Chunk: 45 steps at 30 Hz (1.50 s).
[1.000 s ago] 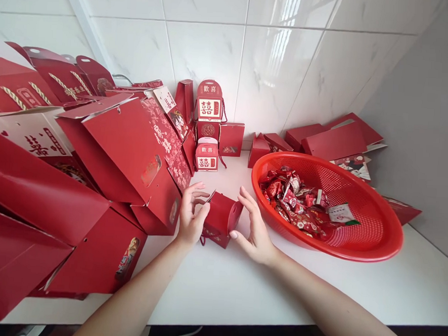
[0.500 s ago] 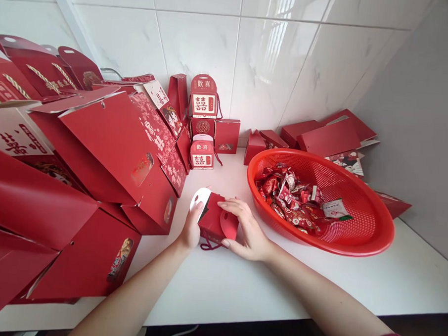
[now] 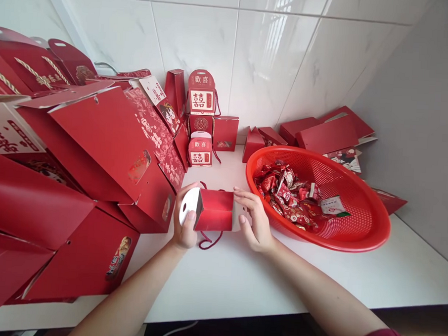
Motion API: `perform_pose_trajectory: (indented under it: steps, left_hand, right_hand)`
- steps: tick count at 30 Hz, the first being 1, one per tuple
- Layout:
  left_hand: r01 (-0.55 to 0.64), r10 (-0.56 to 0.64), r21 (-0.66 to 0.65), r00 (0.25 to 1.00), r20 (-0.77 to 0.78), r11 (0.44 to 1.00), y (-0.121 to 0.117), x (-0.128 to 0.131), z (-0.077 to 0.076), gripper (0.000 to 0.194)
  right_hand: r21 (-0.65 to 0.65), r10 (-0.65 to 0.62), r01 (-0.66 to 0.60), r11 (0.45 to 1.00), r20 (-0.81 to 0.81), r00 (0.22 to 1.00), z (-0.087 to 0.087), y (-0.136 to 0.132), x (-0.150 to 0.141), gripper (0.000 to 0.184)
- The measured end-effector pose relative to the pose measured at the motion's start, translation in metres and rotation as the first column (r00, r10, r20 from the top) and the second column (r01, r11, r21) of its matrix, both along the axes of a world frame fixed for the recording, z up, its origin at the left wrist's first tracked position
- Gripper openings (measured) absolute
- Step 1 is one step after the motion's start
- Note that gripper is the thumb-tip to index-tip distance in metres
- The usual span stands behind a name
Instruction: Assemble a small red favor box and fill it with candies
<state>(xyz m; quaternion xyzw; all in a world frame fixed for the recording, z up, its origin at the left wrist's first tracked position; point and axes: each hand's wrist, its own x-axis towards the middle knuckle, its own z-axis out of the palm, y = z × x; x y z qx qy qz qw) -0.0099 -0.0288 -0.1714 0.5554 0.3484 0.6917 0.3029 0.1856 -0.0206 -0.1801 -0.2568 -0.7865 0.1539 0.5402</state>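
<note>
I have my left hand (image 3: 185,225) pinching the left flap (image 3: 184,202) of the red box (image 3: 215,218), my right hand (image 3: 256,224) curled at the right flap (image 3: 237,211), grip unclear; the box lies between them, stretched left to right.

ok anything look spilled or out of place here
Nothing looks spilled: the sweets lie inside the basket. A white packet stands out among the mostly red ones, and the big boxes on the left lean askew in a jumbled pile.
</note>
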Motion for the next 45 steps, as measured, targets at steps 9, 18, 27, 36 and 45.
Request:
perform_pose_trajectory:
  steps: [9, 18, 27, 36, 45]
  left_hand:
    - [0.067, -0.010, -0.178, 0.953, 0.303, 0.982, 0.009, 0.001, -0.003, 0.049]
    - [-0.113, 0.214, -0.331, 0.933, 0.287, 0.937, 0.021, 0.001, -0.015, 0.053]
    - [0.029, 0.027, -0.415, 0.991, 0.128, 0.909, 0.027, -0.005, -0.025, 0.042]
    - [0.194, -0.164, -0.316, 0.979, 0.119, 0.929, 0.022, -0.003, -0.021, 0.048]
    - [0.227, -0.229, -0.336, 0.973, 0.032, 0.914, 0.018, -0.006, -0.022, 0.060]
  right_hand:
    - [-0.082, -0.035, 0.039, 0.996, 0.054, 0.998, -0.003, 0.005, -0.003, 0.024]
    - [-0.225, 0.089, -0.069, 0.972, 0.082, 0.993, -0.003, 0.005, -0.004, 0.024]
    - [-0.345, -0.017, 0.013, 0.938, -0.009, 1.000, -0.007, 0.005, -0.008, 0.021]
    - [-0.381, 0.126, -0.111, 0.918, 0.015, 0.992, -0.002, 0.001, -0.005, 0.033]
    - [-0.253, 0.298, -0.276, 0.927, 0.052, 0.953, 0.003, 0.000, -0.003, 0.035]
